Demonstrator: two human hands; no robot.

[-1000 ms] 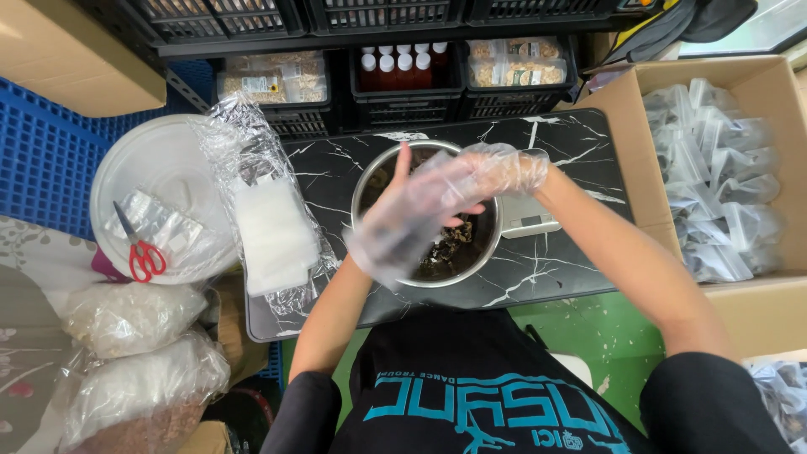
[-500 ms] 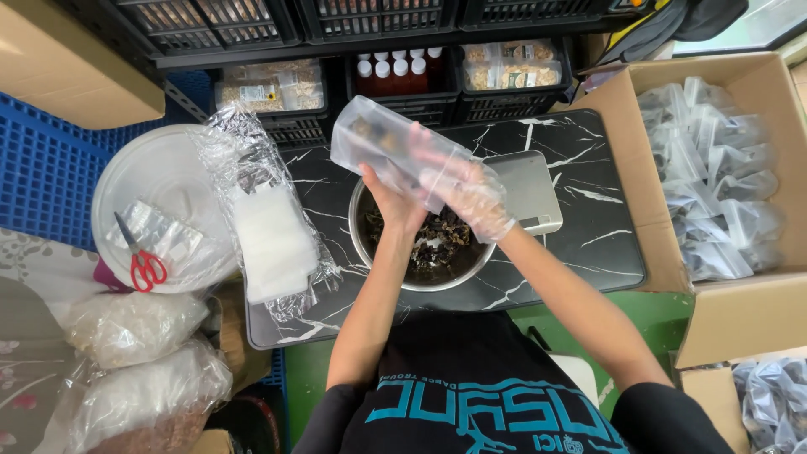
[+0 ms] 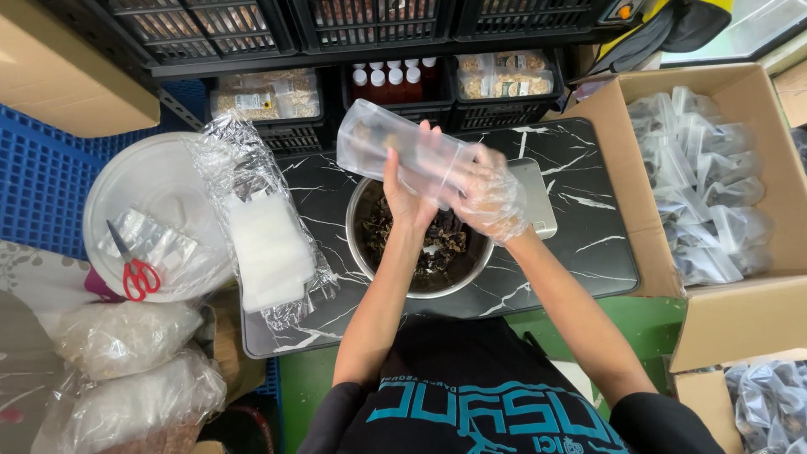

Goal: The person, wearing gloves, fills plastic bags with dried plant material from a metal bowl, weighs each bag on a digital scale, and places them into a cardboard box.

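Observation:
A clear plastic pouch (image 3: 382,143) with a few dark pieces inside is held level above a metal bowl (image 3: 363,252) of dark dried pieces (image 3: 439,245). My left hand (image 3: 405,192), bare, grips the pouch from below near its middle. My right hand (image 3: 494,200), in a thin clear glove, closes on the pouch's right end. The bowl stands on a black marble-patterned tabletop (image 3: 580,252), just in front of my body.
A small silver scale (image 3: 542,195) sits right of the bowl. Left of the bowl lie a wrapped stack of empty pouches (image 3: 269,245) and a white round lid (image 3: 147,181) with red scissors (image 3: 134,273). A cardboard box (image 3: 740,315) of filled pouches stands right. Black crates (image 3: 378,25) line the back.
Both hands have risen from over the bowl and shifted farther back. The pouch, earlier around my left hand, is now held level between both hands.

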